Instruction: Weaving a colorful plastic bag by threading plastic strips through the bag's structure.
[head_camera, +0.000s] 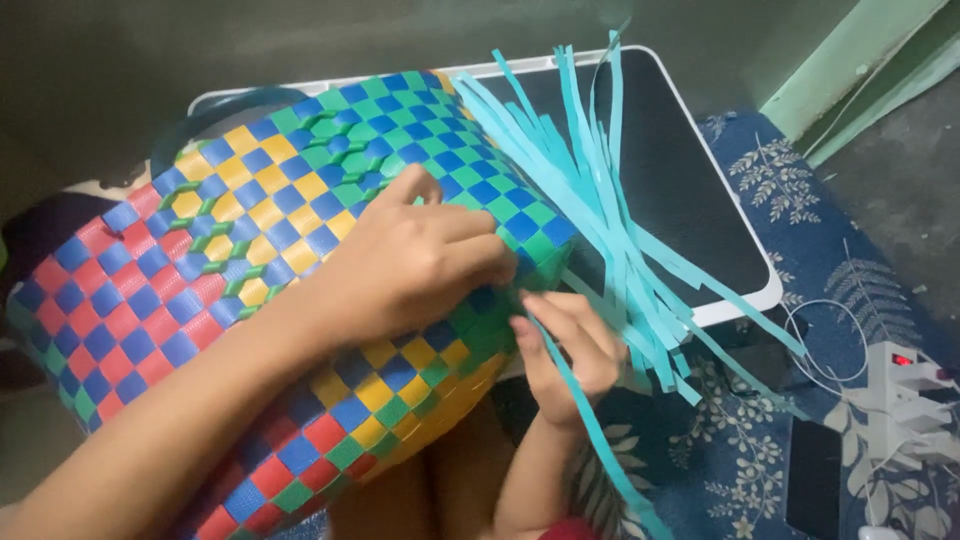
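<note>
A woven plastic basket (200, 260) in blue, red, yellow and green checks lies on its side across my lap. My left hand (410, 265) presses on its wall near the green and blue end. Loose turquoise strips (600, 200) fan out from that end. My right hand (565, 350) sits just below the basket's corner, fingers pinched on one turquoise strip (600, 440) that runs down to the lower right.
A dark lap table with a white rim (745, 300) lies behind the strips. Under it spreads a blue cloth with white leaf print (790, 190). A white power strip with cables (905, 400) rests at the right. A dark flat phone-like object (812, 475) lies nearby.
</note>
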